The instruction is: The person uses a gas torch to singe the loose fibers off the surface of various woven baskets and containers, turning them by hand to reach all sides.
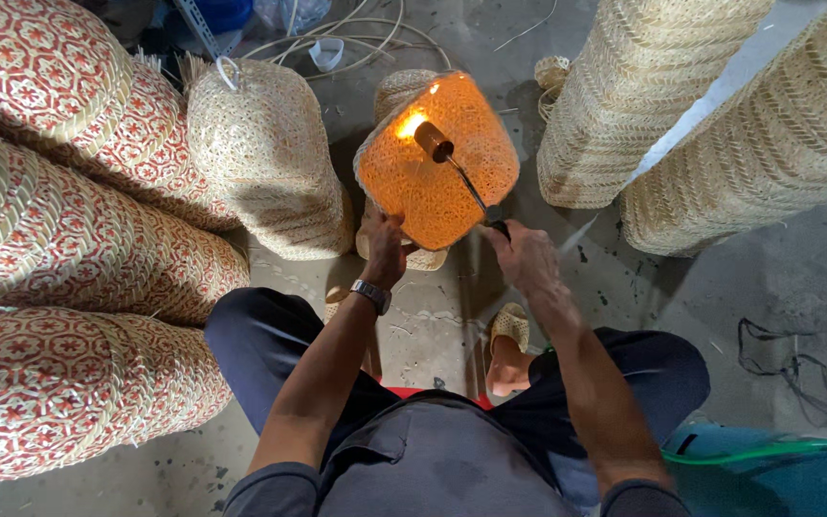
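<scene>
On the grey concrete floor (796,287), between the person's knees, a rounded woven basket of pale split cane (437,158) is tipped so its open mouth faces up toward the camera, and its inside glows orange from a flame. The left hand (387,247) is closed over the basket's lower rim, fingers curled under the edge and thumb on top, with a metal-strap wristwatch (372,294) just below it. The right hand (525,257) is wrapped tight around the dark handle of a slim metal torch with a brass nozzle (452,168); the thin rod runs up from the fist into the basket, where the nozzle tip burns bright yellow close to the weave.

To the left lie bulging baskets plaited in a red and cream pattern (59,249), stacked against each other, and beside them a plain straw-coloured domed basket (265,153) with a fine, hairy weave. To the upper right stand tall stacks of natural woven baskets (710,115) in a coarse herringbone texture. A woven sandal (509,330) shows on the right foot.
</scene>
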